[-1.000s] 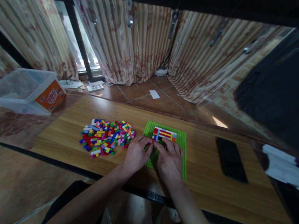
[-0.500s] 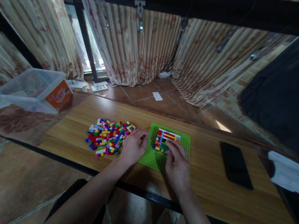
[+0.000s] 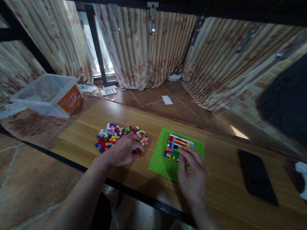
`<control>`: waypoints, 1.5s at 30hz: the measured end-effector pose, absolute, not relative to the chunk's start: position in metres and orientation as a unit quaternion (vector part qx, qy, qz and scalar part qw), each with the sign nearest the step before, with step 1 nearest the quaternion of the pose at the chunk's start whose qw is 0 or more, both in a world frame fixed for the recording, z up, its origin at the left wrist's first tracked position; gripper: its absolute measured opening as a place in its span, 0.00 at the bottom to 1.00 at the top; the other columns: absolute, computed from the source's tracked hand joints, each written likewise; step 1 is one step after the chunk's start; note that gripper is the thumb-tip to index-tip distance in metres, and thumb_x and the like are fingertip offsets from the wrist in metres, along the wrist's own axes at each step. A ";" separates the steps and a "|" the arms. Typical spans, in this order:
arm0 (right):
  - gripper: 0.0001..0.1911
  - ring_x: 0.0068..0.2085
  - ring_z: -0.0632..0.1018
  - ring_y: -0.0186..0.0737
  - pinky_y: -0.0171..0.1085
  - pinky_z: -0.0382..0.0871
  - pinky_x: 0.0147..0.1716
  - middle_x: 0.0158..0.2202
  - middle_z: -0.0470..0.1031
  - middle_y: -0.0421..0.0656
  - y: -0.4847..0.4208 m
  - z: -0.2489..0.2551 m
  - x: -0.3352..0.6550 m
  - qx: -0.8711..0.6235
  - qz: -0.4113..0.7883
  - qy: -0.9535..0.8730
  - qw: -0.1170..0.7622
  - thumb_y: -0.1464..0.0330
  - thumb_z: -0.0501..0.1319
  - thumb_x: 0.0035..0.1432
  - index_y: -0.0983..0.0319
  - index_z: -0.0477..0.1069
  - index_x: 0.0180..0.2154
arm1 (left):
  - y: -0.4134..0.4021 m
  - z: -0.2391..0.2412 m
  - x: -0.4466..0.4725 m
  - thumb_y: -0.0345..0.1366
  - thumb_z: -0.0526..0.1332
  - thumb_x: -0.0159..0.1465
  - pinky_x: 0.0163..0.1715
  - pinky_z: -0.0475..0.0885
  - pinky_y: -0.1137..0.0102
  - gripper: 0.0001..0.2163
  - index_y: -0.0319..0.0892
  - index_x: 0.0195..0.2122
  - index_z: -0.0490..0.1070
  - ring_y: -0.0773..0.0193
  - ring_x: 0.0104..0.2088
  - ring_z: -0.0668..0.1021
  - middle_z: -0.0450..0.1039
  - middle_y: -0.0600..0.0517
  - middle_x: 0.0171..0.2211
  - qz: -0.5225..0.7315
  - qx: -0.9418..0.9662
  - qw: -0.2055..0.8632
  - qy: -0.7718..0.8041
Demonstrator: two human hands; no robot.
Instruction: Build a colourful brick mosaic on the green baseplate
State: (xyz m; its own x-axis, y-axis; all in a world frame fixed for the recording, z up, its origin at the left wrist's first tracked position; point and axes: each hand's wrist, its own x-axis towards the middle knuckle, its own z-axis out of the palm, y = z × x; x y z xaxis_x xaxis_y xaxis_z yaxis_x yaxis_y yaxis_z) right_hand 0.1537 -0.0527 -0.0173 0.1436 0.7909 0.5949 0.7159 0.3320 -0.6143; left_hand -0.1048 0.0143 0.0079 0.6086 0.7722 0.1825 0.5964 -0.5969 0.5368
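Observation:
Colourful building bricks (image 3: pixel 110 134) lie in a loose pile left of centre. My left hand (image 3: pixel 123 151) is over the near right side of this pile, fingers bent downward with the thumb apart from them; a few bricks show in the gap. On the green baseplate (image 3: pixel 159 162) sits a low square build (image 3: pixel 176 140) of red, white, blue, yellow and green bricks. My right hand (image 3: pixel 193 173) rests over the near right part of the build. Its thumb and fingertips are drawn together there; anything between them is too small to make out.
A black phone (image 3: pixel 257 177) lies on the wooden table (image 3: pixel 216 193) to the right. Beyond the table's left end stands a clear plastic bin (image 3: pixel 44 95) with an orange label. Papers (image 3: pixel 167 100) lie on the floor behind, before striped curtains (image 3: pixel 132 51).
My left hand has moved left, from beside the baseplate's edge onto the brick pile, and its fingers now point down. My right hand stays at the build. The view has shifted slightly.

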 end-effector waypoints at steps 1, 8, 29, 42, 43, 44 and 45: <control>0.12 0.49 0.77 0.45 0.50 0.72 0.51 0.47 0.77 0.48 -0.053 -0.018 0.153 -0.577 0.040 -0.654 0.488 0.69 0.55 0.65 0.58 0.78 0.43 | 0.015 0.006 -0.103 0.23 0.66 0.51 0.48 0.70 0.63 0.12 0.47 0.31 0.80 0.58 0.42 0.78 0.77 0.51 0.36 0.194 0.874 0.205 0.395; 0.11 0.48 0.78 0.45 0.51 0.71 0.51 0.46 0.78 0.47 -0.050 -0.017 0.156 -0.585 0.029 -0.635 0.503 0.68 0.56 0.64 0.58 0.78 0.41 | 0.019 0.005 -0.100 0.25 0.64 0.58 0.45 0.69 0.66 0.08 0.45 0.28 0.79 0.61 0.39 0.77 0.77 0.51 0.33 0.207 0.880 0.198 0.380; 0.11 0.44 0.79 0.44 0.47 0.72 0.47 0.40 0.80 0.45 -0.048 -0.012 0.168 -0.618 0.084 -0.575 0.530 0.66 0.57 0.63 0.58 0.78 0.38 | 0.003 -0.016 -0.010 0.28 0.62 0.61 0.35 0.73 0.71 0.05 0.41 0.34 0.77 0.63 0.34 0.80 0.80 0.51 0.32 0.380 0.717 0.392 0.434; 0.24 0.52 0.71 0.47 0.49 0.65 0.50 0.55 0.72 0.46 -0.054 -0.021 0.144 -0.586 -0.027 -0.731 0.349 0.80 0.52 0.60 0.53 0.77 0.48 | 0.003 -0.022 -0.006 0.27 0.62 0.61 0.36 0.74 0.71 0.05 0.42 0.36 0.72 0.64 0.34 0.80 0.77 0.52 0.32 0.400 0.714 0.366 0.443; 0.25 0.52 0.71 0.48 0.49 0.65 0.49 0.55 0.71 0.46 -0.053 -0.022 0.143 -0.590 -0.034 -0.734 0.334 0.81 0.52 0.59 0.54 0.77 0.49 | 0.003 -0.022 -0.006 0.26 0.61 0.61 0.36 0.74 0.71 0.05 0.42 0.36 0.72 0.64 0.34 0.80 0.77 0.52 0.32 0.401 0.715 0.364 0.442; 0.25 0.52 0.70 0.49 0.49 0.65 0.49 0.56 0.71 0.47 -0.053 -0.022 0.142 -0.595 -0.039 -0.736 0.322 0.81 0.52 0.59 0.55 0.77 0.49 | 0.003 -0.022 -0.006 0.25 0.61 0.60 0.36 0.74 0.71 0.06 0.42 0.37 0.72 0.64 0.34 0.80 0.77 0.52 0.32 0.400 0.717 0.363 0.441; 0.24 0.51 0.70 0.49 0.49 0.65 0.49 0.55 0.71 0.47 -0.053 -0.022 0.141 -0.598 -0.044 -0.737 0.313 0.81 0.52 0.59 0.55 0.77 0.49 | 0.003 -0.023 -0.006 0.25 0.61 0.60 0.36 0.74 0.71 0.06 0.42 0.37 0.72 0.64 0.34 0.80 0.77 0.52 0.32 0.400 0.719 0.361 0.440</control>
